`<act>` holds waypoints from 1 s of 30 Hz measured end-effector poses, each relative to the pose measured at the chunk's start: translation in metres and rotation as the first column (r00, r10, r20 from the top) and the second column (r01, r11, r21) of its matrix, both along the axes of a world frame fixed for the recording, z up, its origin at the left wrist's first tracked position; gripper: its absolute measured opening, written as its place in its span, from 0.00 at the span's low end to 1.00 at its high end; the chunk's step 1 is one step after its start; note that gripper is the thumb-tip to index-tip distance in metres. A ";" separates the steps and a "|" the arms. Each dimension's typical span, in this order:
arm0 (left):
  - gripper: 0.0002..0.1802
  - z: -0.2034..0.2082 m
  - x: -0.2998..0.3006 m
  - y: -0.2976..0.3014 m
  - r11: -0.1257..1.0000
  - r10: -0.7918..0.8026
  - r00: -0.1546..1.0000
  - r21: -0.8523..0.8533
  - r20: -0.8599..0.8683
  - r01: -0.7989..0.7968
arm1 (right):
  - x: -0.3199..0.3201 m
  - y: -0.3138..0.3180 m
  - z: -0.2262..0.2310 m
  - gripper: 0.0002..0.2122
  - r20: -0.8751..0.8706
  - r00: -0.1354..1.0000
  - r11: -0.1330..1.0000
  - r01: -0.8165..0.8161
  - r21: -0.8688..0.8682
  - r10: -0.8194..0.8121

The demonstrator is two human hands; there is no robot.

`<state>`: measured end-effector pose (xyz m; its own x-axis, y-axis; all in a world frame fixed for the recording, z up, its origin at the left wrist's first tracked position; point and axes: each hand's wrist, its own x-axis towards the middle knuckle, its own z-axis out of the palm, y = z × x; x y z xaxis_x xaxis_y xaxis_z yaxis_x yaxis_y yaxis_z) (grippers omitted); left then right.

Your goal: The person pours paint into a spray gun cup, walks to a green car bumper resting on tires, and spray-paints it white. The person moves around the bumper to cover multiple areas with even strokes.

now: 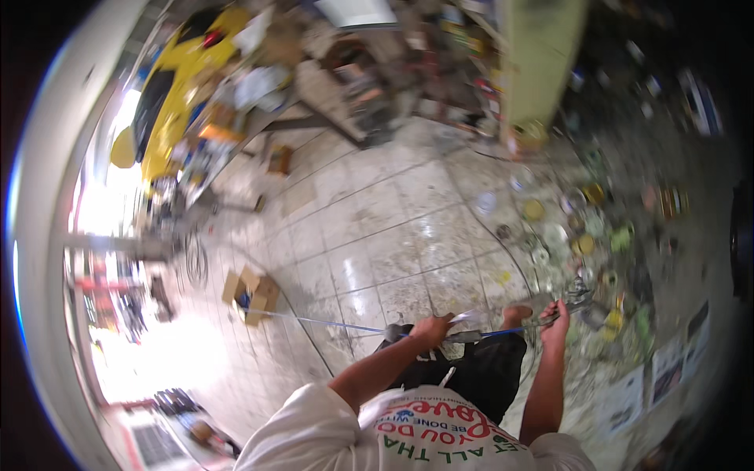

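Note:
My left hand [430, 332] is closed over my lap, around something with a dark end. A pale, flat, shiny piece [469, 317] sticks out beside it; its kind is not clear. A thin blue cord [330, 322] runs from an open cardboard box [258, 297] on the left to my lap by that hand. Blue shows again to the right, past a grey cylindrical piece [465, 337] on my leg. My right hand [555, 318] is raised at the right, its fingers closed on a thin, dark, metallic-looking piece [540, 322] that lies in line with the blue length.
Several cans and jars [581, 235] crowd the floor on my right. A dark cable [503, 245] crosses the tiles [377, 228]. Ahead stand a yellow vehicle [169, 86], a cluttered table and a pale yellow panel [542, 63]. A coiled cable [196, 263] lies at left.

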<state>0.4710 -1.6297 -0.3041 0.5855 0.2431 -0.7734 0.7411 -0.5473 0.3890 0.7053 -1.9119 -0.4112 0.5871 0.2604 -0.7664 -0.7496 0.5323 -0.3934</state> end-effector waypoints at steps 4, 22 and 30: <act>0.20 0.053 -0.206 0.111 0.926 0.369 0.925 0.046 0.095 -0.374 | -0.104 0.207 0.127 0.09 -0.040 0.953 0.942 -0.302 -0.144 0.300; 0.29 0.150 -0.596 0.421 0.135 0.769 -0.138 -0.370 0.624 -0.919 | -0.581 0.725 0.236 0.20 0.626 -0.324 0.211 -0.749 -0.628 0.710; 0.29 0.318 -0.690 0.607 0.063 0.342 -0.615 -0.671 0.710 -0.739 | -0.715 0.956 0.321 0.20 0.696 -0.577 0.231 -0.674 -0.701 0.427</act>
<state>-0.2190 -1.0228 0.0140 -0.3275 0.9408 0.0872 -0.1584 -0.1457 0.9766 -0.0092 -0.9564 -0.0904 -0.1620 0.9810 0.1069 0.2549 0.1463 -0.9558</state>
